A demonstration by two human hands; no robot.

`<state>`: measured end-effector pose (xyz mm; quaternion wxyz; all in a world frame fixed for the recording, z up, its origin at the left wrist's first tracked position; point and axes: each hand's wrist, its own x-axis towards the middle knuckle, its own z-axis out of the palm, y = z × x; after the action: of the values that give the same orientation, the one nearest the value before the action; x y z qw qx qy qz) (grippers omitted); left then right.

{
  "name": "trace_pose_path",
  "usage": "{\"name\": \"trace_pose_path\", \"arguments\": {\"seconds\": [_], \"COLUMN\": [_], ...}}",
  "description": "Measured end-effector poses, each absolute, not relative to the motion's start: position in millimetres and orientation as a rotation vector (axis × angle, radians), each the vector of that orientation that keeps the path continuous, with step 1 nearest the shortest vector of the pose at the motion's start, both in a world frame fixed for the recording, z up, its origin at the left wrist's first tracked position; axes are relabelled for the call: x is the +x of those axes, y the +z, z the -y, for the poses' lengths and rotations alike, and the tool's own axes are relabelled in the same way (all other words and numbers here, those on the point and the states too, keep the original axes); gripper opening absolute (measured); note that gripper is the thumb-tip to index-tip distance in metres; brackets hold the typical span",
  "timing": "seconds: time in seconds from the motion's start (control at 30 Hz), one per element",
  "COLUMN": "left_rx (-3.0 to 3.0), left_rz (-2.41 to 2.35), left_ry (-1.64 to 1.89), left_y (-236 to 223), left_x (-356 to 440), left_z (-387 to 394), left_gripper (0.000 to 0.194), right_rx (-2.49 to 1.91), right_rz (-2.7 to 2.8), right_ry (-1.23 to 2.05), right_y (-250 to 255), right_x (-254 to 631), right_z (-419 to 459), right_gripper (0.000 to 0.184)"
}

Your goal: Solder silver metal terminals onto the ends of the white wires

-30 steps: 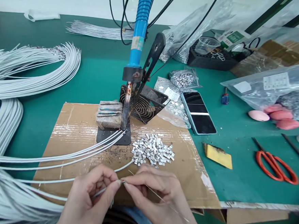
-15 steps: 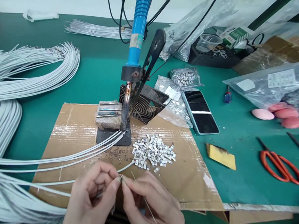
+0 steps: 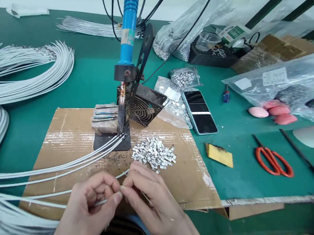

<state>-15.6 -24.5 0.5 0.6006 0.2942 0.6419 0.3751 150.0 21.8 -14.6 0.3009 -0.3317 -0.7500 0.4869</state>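
My left hand (image 3: 93, 204) is closed in a pinch on the end of a thin white cable (image 3: 46, 195) that trails off to the left. My right hand (image 3: 151, 201) meets it fingertip to fingertip, pinched on something small at the cable's tip that I cannot make out, with a thin wire running under its fingers. Both hands hover over the front edge of a cardboard sheet (image 3: 190, 177). Just beyond them lies a heap of small metal terminals (image 3: 154, 154). Behind it stands a blue-handled soldering iron (image 3: 128, 40) clamped upright in a black stand, with three white cables (image 3: 89, 159) reaching its base.
Large bundles of white cables (image 3: 28, 72) fill the left of the green table. A small fan (image 3: 141, 107) sits behind the iron. A phone (image 3: 199, 111), bags of parts (image 3: 183, 78), a yellow block (image 3: 219, 154), orange scissors (image 3: 274, 162) and pink objects (image 3: 271, 112) lie to the right.
The view has shifted so everything sits further left. My hands stay pinched together at the cable tip, and the right hand has drawn closer in over the cardboard's front edge.
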Motion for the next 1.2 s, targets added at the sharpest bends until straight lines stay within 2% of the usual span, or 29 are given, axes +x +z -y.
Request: {"name": "trace_pose_path", "arguments": {"seconds": [0.13, 0.27, 0.4, 0.53, 1.0, 1.2], "left_rx": [0.727, 0.704, 0.673, 0.657, 0.649, 0.663], "left_rz": [-1.445, -1.535, -1.551, -1.565, -1.576, -1.568], "left_ry": [0.781, 0.838, 0.905, 0.950, 0.979, 0.979], "left_y": [-5, -6, -7, -6, -3, -3], "left_x": [-19, -23, -23, -18, -15, -15], "left_z": [25, 24, 22, 20, 17, 14], "left_gripper": [0.031, 0.032, 0.031, 0.027, 0.026, 0.025], "right_rx": [-0.792, -1.314, -1.644, -1.627, -1.632, -1.630], "right_rz": [2.101, 1.780, 1.608, 1.691, 1.706, 1.685], "right_ry": [1.222, 0.885, 0.582, 0.564, 0.564, 0.563], "right_y": [-17, -24, -42, -55, -59, -57], "right_x": [165, 210, 250, 255, 242, 240], "right_z": [-24, -29, -34, -35, -35, -34], "right_gripper": [0.029, 0.030, 0.016, 0.010, 0.015, 0.012]}}
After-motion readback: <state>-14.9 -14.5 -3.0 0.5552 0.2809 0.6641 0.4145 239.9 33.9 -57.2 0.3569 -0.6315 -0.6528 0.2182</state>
